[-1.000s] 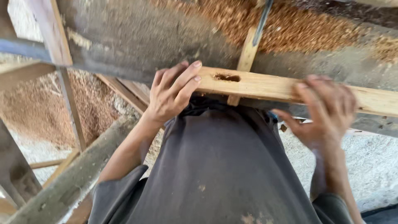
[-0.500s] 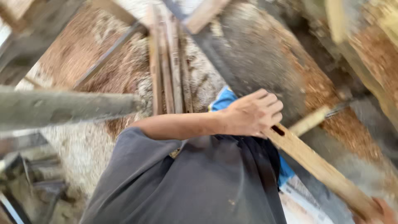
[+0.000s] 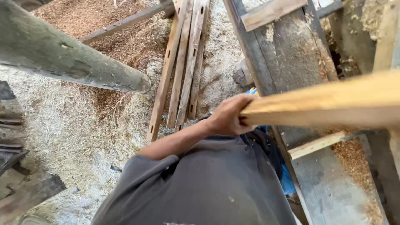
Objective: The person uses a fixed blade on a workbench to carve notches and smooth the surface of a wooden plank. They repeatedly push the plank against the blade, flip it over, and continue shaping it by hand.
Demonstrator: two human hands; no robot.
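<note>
**Left hand gripping the end of a pale wooden slat**

Clearly, the left hand (image 3: 228, 116) is closing firmly around the near end of a pale wooden slat (image 3: 329, 102), fingers wrapping over the top edge and thumb lying along the side. The slat is running from that hand out to the right edge of the view, its long axis lying almost level and rising slightly to the right, passing above a grey workbench (image 3: 291, 62). Its far end is pointing right, out of frame. The right hand is not showing, so its grip cannot be told; the left hand is the only one seen on the slat.

Ahead of the hand, a stack of weathered slotted slats (image 3: 183, 62) is lying on the sawdust floor (image 3: 62, 125), pointing away from the person. A thick grey log (image 3: 62, 54) is crossing the upper left.
</note>
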